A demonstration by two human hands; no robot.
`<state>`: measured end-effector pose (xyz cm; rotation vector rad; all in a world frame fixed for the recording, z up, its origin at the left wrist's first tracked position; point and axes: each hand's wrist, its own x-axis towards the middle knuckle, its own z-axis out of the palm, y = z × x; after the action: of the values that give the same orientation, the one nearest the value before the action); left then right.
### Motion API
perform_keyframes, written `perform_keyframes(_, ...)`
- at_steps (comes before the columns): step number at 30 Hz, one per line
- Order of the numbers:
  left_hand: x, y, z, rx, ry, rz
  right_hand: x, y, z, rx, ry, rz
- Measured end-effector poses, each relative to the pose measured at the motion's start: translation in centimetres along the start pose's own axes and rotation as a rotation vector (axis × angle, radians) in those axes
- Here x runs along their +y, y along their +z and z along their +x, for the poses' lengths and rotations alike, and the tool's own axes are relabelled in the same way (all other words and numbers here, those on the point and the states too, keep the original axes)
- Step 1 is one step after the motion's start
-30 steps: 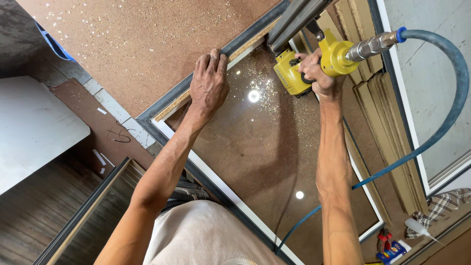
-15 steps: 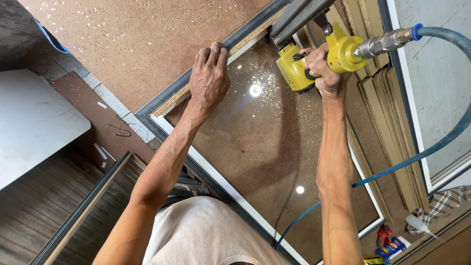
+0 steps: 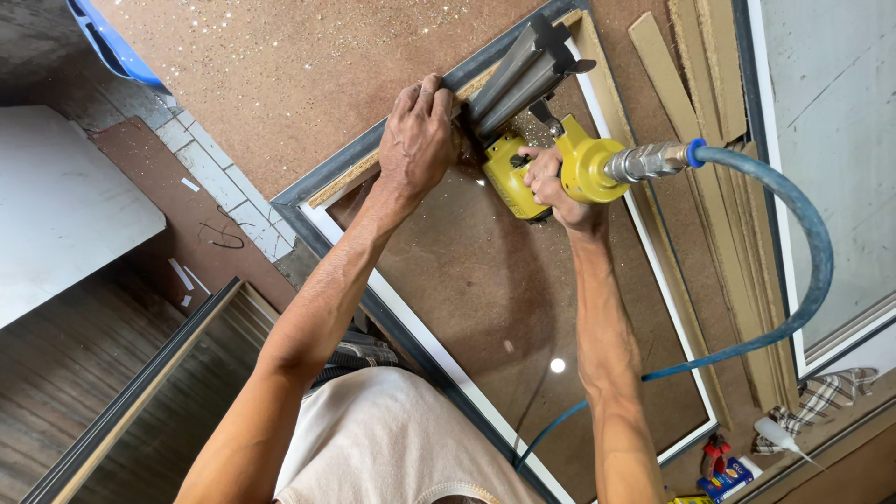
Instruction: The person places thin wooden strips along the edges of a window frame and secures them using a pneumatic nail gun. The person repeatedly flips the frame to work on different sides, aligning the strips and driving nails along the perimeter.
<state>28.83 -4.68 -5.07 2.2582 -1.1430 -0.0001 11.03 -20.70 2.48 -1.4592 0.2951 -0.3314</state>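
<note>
Fingers of the left hand (image 3: 417, 135) press flat, unclenched, on the frame (image 3: 322, 182); the right hand (image 3: 553, 187) grips the yellow nailer (image 3: 551, 168) beside it.

At the bottom right, by the near edge of the worktop (image 3: 280, 84), lies a small flat pack (image 3: 731, 479), blue with red and yellow print. Just left of it is a red item (image 3: 716, 455), too small to tell what kind. A sliver of a yellow pack (image 3: 689, 500) shows at the very bottom edge. A white squeeze bottle (image 3: 777, 435) with a pointed nozzle lies just right of the blue pack, beside a checked cloth (image 3: 826, 399). No signs or screens show.
</note>
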Motion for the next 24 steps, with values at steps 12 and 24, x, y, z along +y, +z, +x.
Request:
perform_keyframes(12,-0.5,1.4,-0.2,-0.01,0.023,0.035,-0.7,0.9,0.7,0.079,-0.051,0.005)
perform_keyframes(24,-0.1,0.2,0.3,-0.034,0.019,0.017,-0.2,1.0,-0.1,0.052,-0.027,0.013)
